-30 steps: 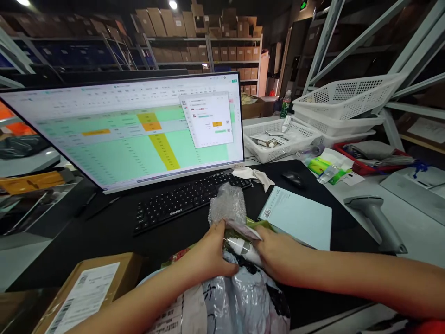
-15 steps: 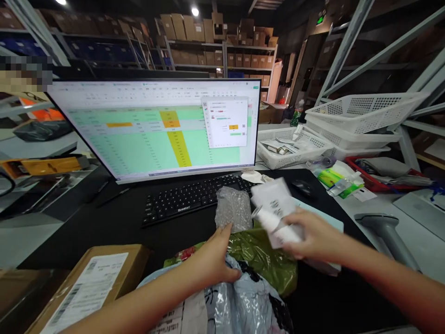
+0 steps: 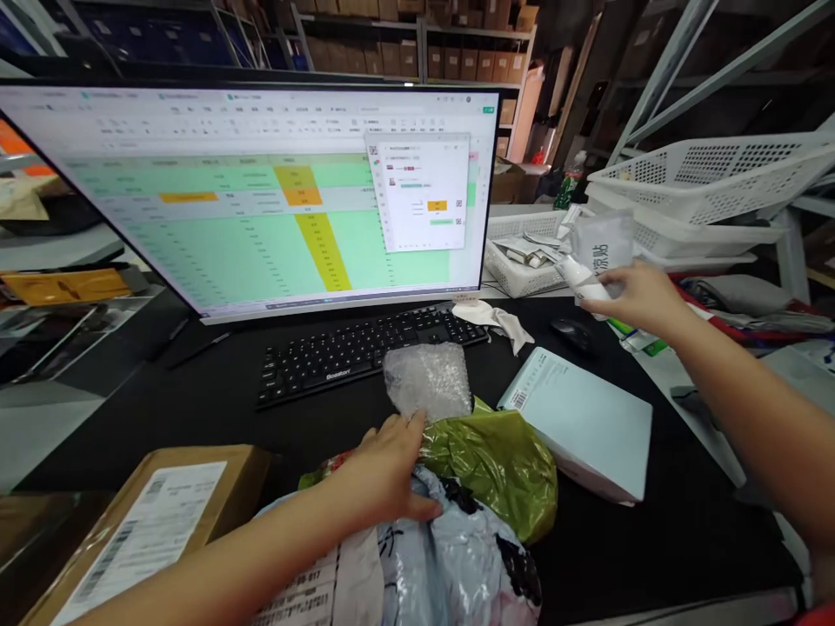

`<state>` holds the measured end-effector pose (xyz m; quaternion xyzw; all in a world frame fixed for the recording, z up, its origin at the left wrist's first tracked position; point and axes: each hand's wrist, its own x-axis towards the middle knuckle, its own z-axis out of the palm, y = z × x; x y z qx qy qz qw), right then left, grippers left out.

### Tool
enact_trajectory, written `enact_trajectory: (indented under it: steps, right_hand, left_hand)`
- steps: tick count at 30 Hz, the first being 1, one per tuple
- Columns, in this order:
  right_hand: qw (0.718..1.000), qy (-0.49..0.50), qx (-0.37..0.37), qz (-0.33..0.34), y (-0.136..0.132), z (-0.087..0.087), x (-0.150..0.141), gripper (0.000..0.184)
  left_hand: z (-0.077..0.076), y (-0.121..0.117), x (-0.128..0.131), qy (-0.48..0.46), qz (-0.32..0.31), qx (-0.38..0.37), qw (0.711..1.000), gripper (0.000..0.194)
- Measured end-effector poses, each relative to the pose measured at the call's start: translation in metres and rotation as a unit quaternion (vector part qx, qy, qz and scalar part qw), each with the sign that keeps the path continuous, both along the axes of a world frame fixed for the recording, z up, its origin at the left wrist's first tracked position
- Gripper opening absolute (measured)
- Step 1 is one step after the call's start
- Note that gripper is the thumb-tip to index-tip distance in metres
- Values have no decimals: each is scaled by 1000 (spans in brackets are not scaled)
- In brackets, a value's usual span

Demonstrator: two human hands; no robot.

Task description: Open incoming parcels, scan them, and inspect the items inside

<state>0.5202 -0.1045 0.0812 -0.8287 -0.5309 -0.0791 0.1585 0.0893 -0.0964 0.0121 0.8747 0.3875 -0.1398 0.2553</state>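
White tube (image 3: 583,282) and pale flat packet (image 3: 604,242): I am gripping these 2 together in my right hand (image 3: 636,300), fingers curling around them, and they are hovering near the white basket (image 3: 530,280). My left hand (image 3: 390,461) is lying spread, thumb apart, over the crumpled plastic bag (image 3: 466,543) and olive bag (image 3: 499,461), its fingertips resting at the bubble wrap's (image 3: 427,376) lower edge.

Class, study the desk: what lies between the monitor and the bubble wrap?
The black keyboard lies between the monitor and the bubble wrap, as the head view shows.
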Motion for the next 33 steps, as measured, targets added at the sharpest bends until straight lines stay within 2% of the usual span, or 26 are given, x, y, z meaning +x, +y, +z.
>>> enact_trajectory:
  steps: [6, 8, 12, 15, 18, 20, 22, 23, 25, 27, 28, 30, 33]
  right_hand:
    - [997, -54, 45, 8, 79, 14, 22, 45]
    - [997, -59, 45, 3, 106, 16, 29, 44]
    - [1000, -29, 4, 8, 143, 8, 36, 41]
    - [999, -17, -19, 48, 144, 3, 32, 45]
    - [994, -14, -31, 101, 110, 1, 25, 42]
    - [990, -2, -51, 129, 63, -3, 18, 41]
    - [985, 29, -91, 144, 0, -11, 9, 48]
    - [981, 52, -116, 145, -35, -17, 3, 58]
    - [967, 104, -168, 158, -101, -34, -14, 99]
    - [958, 124, -213, 148, -149, -53, -34, 130]
    - [954, 126, -235, 136, -165, -63, -44, 140]
    - [952, 120, -262, 105, -177, -78, -61, 148]
    - [959, 111, -244, 92, -168, -89, -71, 146]
  left_hand:
    - [-3, 5, -4, -56, 59, -7, 997, 94]
    - [-2, 5, -8, -70, 72, -15, 995, 92]
    - [-1, 4, -20, -101, 73, -44, 991, 102]
    - [-4, 3, -29, -105, 58, -71, 990, 122]
    - [-5, 1, -31, -103, 50, -79, 990, 129]
    - [-3, -2, -28, -93, 59, -61, 992, 120]
    - [0, -5, -25, -72, 66, -35, 995, 102]
    - [1, -7, -24, -63, 68, -20, 995, 93]
    - [3, -8, -23, -54, 63, 5, 997, 78]
    - [6, -6, -25, -51, 62, 28, 996, 71]
    - [8, -5, -26, -50, 63, 39, 996, 71]
    - [14, -3, -30, -56, 69, 61, 994, 71]
    - [30, -1, -36, -102, 78, 92, 987, 63]
